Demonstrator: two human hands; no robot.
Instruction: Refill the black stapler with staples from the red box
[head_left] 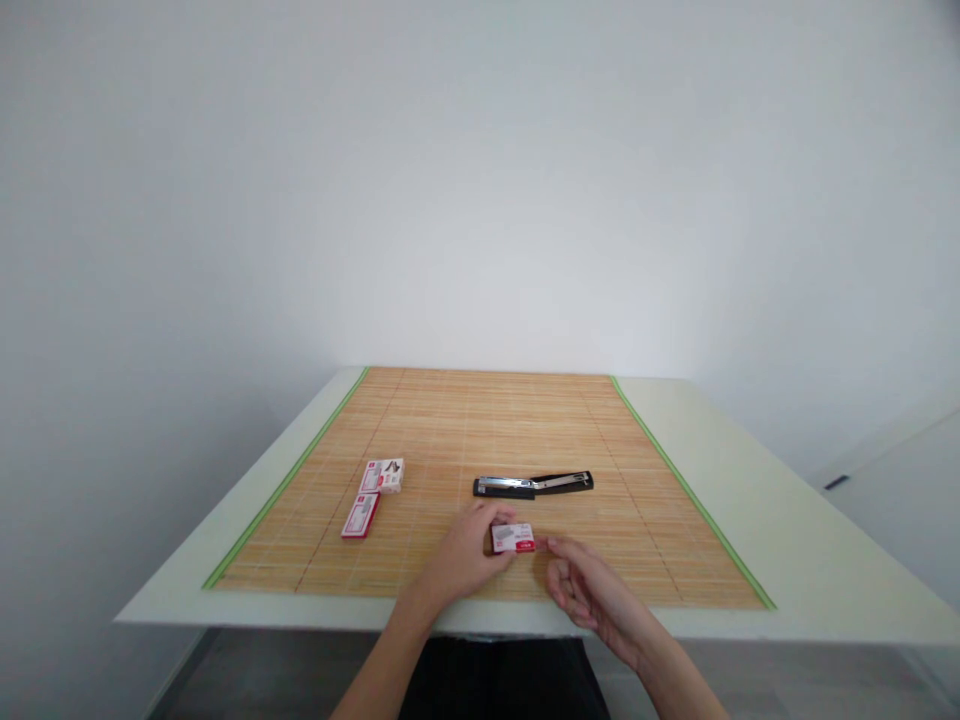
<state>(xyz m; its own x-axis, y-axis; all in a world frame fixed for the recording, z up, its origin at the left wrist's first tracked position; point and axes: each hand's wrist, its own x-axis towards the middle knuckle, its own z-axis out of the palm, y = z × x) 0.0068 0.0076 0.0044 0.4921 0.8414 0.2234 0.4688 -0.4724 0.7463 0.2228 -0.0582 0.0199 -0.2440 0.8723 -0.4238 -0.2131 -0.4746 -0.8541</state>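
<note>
So a white table (784, 525) is sitting under a green-edged bamboo mat (480, 420), with a black stapler (534, 487) lying wide open on it. Nearside of the stapler, the left hand (466, 550) is gripping a red-and-white staple box (514, 538), fingers half curled. Also nearside, the right hand (586, 582) is pointing its index at the box's end, loosely half-open, can't tell if it's touching. Left of the stapler, a white staple box (383, 475) and a red-sided staple box (361, 515) are touching.

Small box (513, 538) of thin card, white with grey and red print, red along the near edge; held printed face up, long side running nine to three o'clock. Just beyond, towards one o'clock, black stapler (533, 486), lying spread open, silver metal exposed.
</note>
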